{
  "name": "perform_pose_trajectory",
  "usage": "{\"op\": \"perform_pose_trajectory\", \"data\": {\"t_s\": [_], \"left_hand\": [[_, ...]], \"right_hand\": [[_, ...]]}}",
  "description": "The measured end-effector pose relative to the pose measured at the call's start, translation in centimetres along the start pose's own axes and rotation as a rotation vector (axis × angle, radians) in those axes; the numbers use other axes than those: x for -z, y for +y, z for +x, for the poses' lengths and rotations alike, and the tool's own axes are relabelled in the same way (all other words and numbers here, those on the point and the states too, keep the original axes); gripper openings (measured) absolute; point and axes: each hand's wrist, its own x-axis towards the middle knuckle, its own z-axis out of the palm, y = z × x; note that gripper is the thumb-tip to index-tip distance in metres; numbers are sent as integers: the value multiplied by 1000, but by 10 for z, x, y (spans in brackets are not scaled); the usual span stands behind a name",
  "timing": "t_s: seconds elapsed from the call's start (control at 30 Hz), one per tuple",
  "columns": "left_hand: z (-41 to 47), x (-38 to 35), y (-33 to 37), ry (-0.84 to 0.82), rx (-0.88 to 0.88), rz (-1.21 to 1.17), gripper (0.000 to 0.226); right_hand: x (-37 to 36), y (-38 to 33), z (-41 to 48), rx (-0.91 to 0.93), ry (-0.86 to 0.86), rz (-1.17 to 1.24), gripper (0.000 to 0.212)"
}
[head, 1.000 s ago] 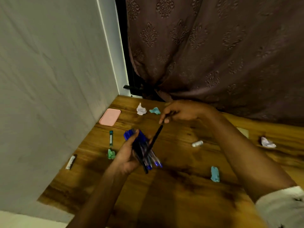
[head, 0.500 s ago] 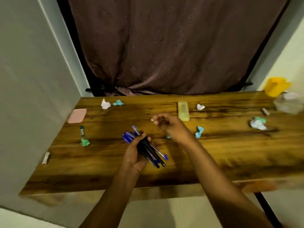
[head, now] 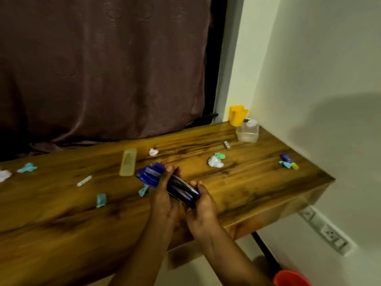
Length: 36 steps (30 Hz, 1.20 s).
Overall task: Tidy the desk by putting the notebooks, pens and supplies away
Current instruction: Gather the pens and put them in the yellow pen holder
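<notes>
Dark curtain (head: 103, 69) hangs behind the wooden surface (head: 257, 182). Over its right half both hands grip one bundle of blue-capped pens (head: 153, 174): the left hand (head: 162, 198) wraps the middle and the right hand (head: 203, 207) cups the tips. Pen count and print are too blurred to tell. One yellow cup (head: 237, 115) and one clear jar (head: 247, 133) stand in the far right corner.

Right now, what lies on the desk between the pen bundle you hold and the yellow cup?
Head view: from the pen bundle, a white-and-green paper wad, then a small silver tube; otherwise bare desk to the yellow cup.
</notes>
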Motion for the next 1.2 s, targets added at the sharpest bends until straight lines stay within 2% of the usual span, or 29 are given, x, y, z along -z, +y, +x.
{"op": "perform_pose_trajectory", "data": {"t_s": [0.13,0.23,0.37,0.47,0.67,0.8,0.9,1.07,1.2], "left_hand": [[7,-57,-61,-5,7,11,10],[16,-84,-96,18,55,-24,17],[50,-103,-127,-48,104,-96,4],[79,-117,-143,-21,132,-105,8],[139,-146,-161,51,114,-103,19],[183,-161,-166,18,134,-151,22],[215,-169,-168,59,71,-154,23],[258,-177,-180,111,59,-189,24],[289,-192,-193,177,-7,-186,22]], "right_hand": [[32,-72,38,42,35,16,26],[48,-111,59,55,37,-20,26],[56,-147,90,71,17,-81,24],[53,-166,115,80,-8,-87,23],[52,-218,173,172,-15,-420,11],[61,-273,236,397,92,-605,5],[57,-313,289,468,151,-750,35],[28,-363,374,561,145,-1067,64],[-3,-383,443,488,144,-1332,102]]}}
